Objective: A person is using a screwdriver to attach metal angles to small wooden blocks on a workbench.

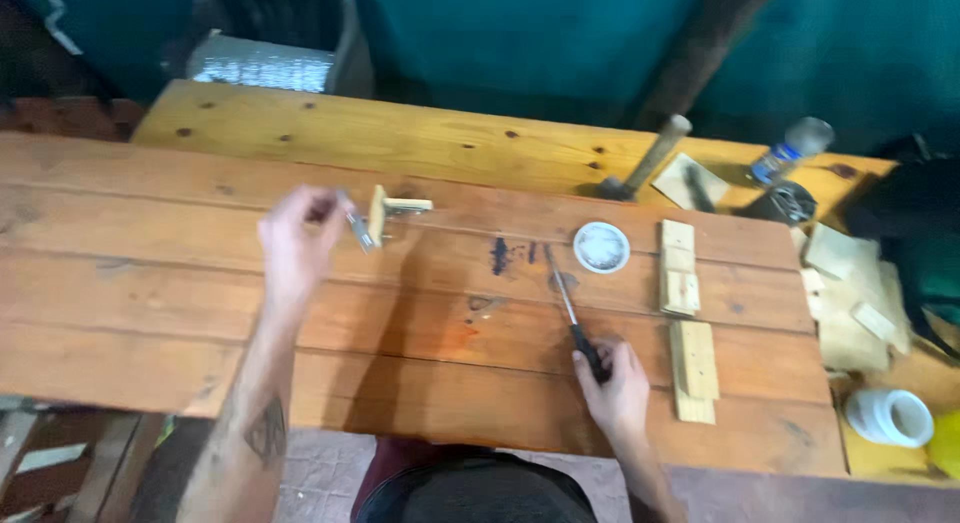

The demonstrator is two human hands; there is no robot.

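Reddish-brown plank workbench [150, 313] in front, lighter knotty pine bench [400, 133] butted behind it. Dark teal wall [560, 33] at back, brown post [715, 43] leaning across. Grey paved floor [320, 483] below. Lighting dim, even, soft shadows.

A clear plastic bottle [790, 150] with a blue label band lies tilted at the far right of the desk [200, 283]. A white round tub [888, 416] sits at the desk's near right corner. No signs or screens show.
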